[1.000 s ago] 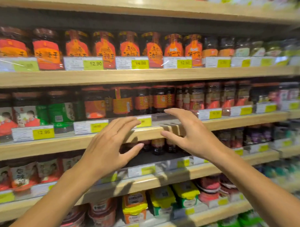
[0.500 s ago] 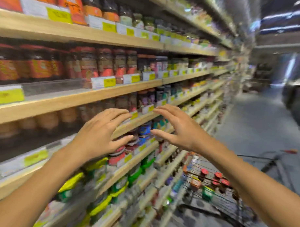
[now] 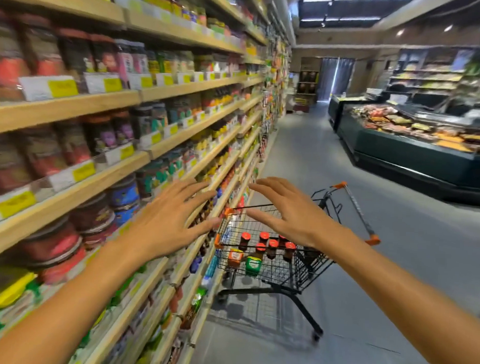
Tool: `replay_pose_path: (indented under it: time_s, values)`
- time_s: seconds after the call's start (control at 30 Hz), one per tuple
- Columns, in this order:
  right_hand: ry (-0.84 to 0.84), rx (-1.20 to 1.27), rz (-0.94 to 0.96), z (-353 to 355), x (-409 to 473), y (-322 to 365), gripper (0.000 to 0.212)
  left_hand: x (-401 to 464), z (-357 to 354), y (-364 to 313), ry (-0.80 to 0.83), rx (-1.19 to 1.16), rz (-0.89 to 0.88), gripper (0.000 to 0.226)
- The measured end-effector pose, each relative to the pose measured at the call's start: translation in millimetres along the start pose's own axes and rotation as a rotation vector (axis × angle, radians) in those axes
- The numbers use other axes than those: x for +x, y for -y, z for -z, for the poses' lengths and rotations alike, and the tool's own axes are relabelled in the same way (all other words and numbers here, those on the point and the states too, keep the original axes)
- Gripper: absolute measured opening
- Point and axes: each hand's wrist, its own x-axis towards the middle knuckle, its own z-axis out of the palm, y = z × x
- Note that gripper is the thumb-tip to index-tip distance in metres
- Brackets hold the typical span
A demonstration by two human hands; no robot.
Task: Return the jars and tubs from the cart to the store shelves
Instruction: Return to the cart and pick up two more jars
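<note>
A black wire cart [image 3: 309, 268] with orange corners stands in the aisle beside the wooden shelves [image 3: 103, 174] on my left. Inside it stand several dark jars with red lids [image 3: 269, 244], an orange tub [image 3: 235, 258] and a green tub [image 3: 253, 264]. My left hand [image 3: 166, 223] is stretched out, empty, fingers spread, in front of the shelf edge left of the cart. My right hand [image 3: 289, 213] is also empty with fingers apart, held above the cart's near rim. The shelves carry rows of jars and tubs behind yellow price tags.
A grey floor aisle [image 3: 394, 255] runs ahead to a doorway at the back. A dark chilled display counter [image 3: 414, 149] with packed food lines the right side. The cart's long handle [image 3: 360, 213] sticks out to the right.
My view has swung right from facing the shelves to looking down the aisle. The cart has come fully into view. Both hands have stayed empty and spread, and are now over the cart.
</note>
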Motion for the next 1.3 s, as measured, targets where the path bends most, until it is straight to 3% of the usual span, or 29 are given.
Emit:
replay_pose_path:
  time_s: [0.43,0.73,0.97,1.3]
  values:
    - [0.053,0.053,-0.160,-40,9,-199,0.075,183,-138,-43,0.177,-0.075,-0.063,0.076]
    - [0.107,0.120,-0.280,-80,16,-319,0.074,262,-233,-57,0.265,-0.171,-0.063,0.077]
    - [0.160,0.188,-0.354,-124,56,-372,0.071,317,-300,-34,0.297,-0.216,-0.058,0.069]
    - [0.265,0.206,-0.487,-207,172,-455,0.080,444,-412,59,0.435,-0.312,-0.064,0.091]
